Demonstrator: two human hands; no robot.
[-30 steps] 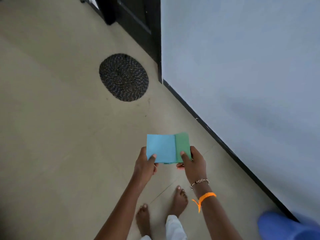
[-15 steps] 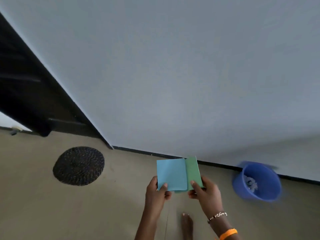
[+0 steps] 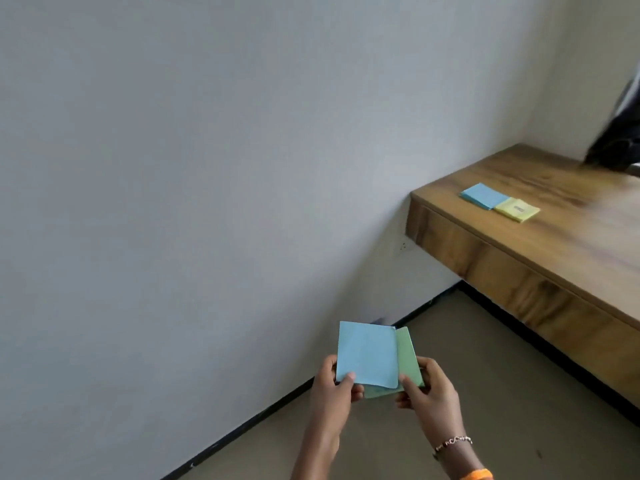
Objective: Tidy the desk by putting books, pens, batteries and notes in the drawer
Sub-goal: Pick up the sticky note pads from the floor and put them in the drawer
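In front of the person, low in the head view:
Left hand: the left hand (image 3: 332, 384) pinches the lower left corner of a blue note pad (image 3: 367, 355), thumb on top, fingers curled beneath.
Right hand: the right hand (image 3: 431, 389) grips the lower right edge of a green note pad (image 3: 408, 356), thumb pressed on its face; a beaded bracelet (image 3: 453, 442) and an orange band (image 3: 479, 474) sit on that wrist.
Held pads: the blue one lies over the green one, which shows as a strip along the right side and a sliver beneath; both are held in the air above the floor (image 3: 467, 393), well apart from the desk.
Desk: a wooden desk (image 3: 571, 237) juts from the wall (image 3: 207, 168) at the upper right, with a drawer front (image 3: 519, 285) running along its near face, closed as far as can be seen.
On the desk: a second blue pad (image 3: 484, 195) and a yellow pad (image 3: 516, 209) lie flat near the left end, touching at their edges.
Far corner: a dark object (image 3: 620, 133) at the right edge is too blurred to name.
Skirting: a black strip (image 3: 259, 415) runs along the foot of the wall.
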